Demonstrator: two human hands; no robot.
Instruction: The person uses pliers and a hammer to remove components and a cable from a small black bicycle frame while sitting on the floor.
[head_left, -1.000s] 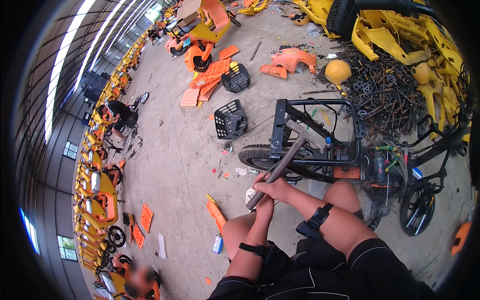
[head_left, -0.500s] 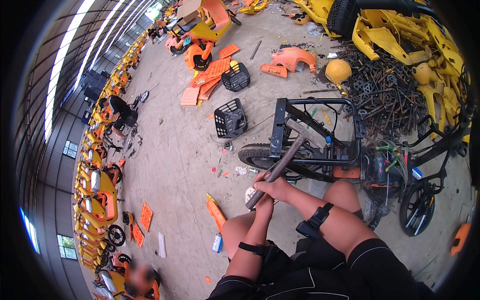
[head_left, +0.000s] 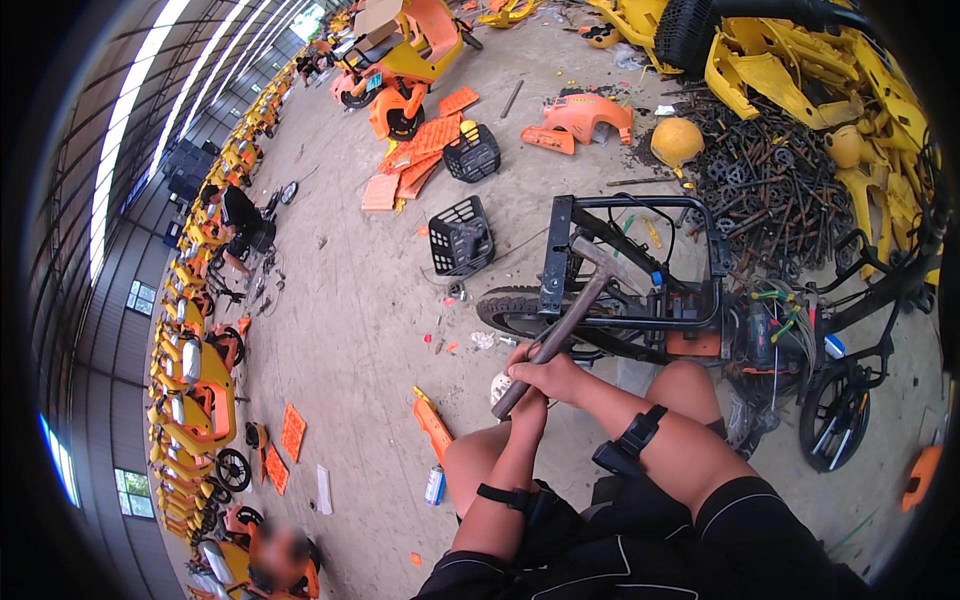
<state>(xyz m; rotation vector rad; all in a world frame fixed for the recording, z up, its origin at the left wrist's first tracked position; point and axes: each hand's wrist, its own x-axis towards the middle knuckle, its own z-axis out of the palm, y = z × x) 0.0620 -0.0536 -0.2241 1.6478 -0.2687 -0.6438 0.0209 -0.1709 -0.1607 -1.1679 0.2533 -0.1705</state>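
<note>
A sledgehammer with a long brown handle [head_left: 560, 340] slants up and away from me, its blocky metal head [head_left: 612, 265] at the black frame of a stripped scooter [head_left: 645, 322]. My right hand [head_left: 550, 378] is closed around the lower handle. Close beside it is my left hand [head_left: 530, 400], largely hidden behind the handle and right hand, so its fingers cannot be made out. Something white and speckled [head_left: 499, 386] shows next to the left hand, partly covered. The scooter's rear wheel [head_left: 508, 310] lies left of the frame, with wires [head_left: 785, 322] bunched toward its front.
Black baskets [head_left: 461, 237] and orange panels [head_left: 420, 150] lie on the concrete floor [head_left: 370, 310]. A heap of dark metal parts [head_left: 770, 190] and yellow shells [head_left: 880, 100] rises at right. Near my left knee stands a spray can [head_left: 434, 486]. Scooters [head_left: 205, 390] line the left; a person [head_left: 240, 212] crouches there.
</note>
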